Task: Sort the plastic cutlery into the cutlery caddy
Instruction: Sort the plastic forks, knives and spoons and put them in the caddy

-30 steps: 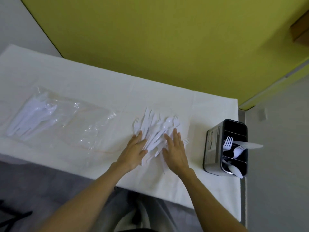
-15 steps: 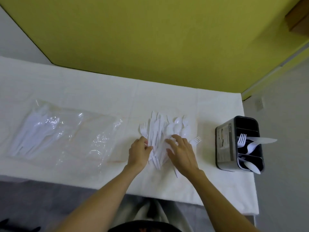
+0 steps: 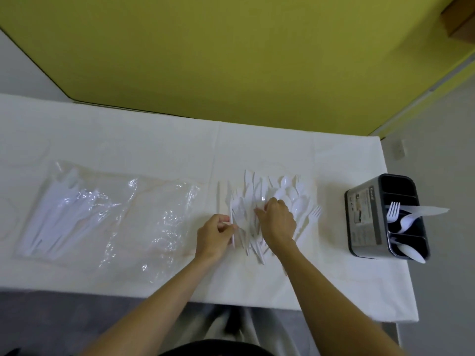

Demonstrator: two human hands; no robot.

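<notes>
- left hand (image 3: pixel 214 235) at the pile's 8 o'clock edge: fingers curled, pinching one slim white piece (image 3: pixel 232 228).
- right hand (image 3: pixel 277 222) on the cutlery pile (image 3: pixel 290 194) mid-desk (image 3: pixel 257 278): fingers curled down among the pieces; whether they hold one, i cannot tell.
- cutlery caddy (image 3: pixel 365 217) at 3 o'clock of the pile, well apart: only a few pieces inside, far compartment looks bare.
- clear bag (image 3: pixel 77 209) at 9 o'clock holds more cutlery.
- my judgement: barely begun; nearly everything is left to sort.

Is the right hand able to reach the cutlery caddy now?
Probably yes: the right hand, busy in the cutlery pile, has only bare tablecloth between it and the cutlery caddy on its right.
</notes>
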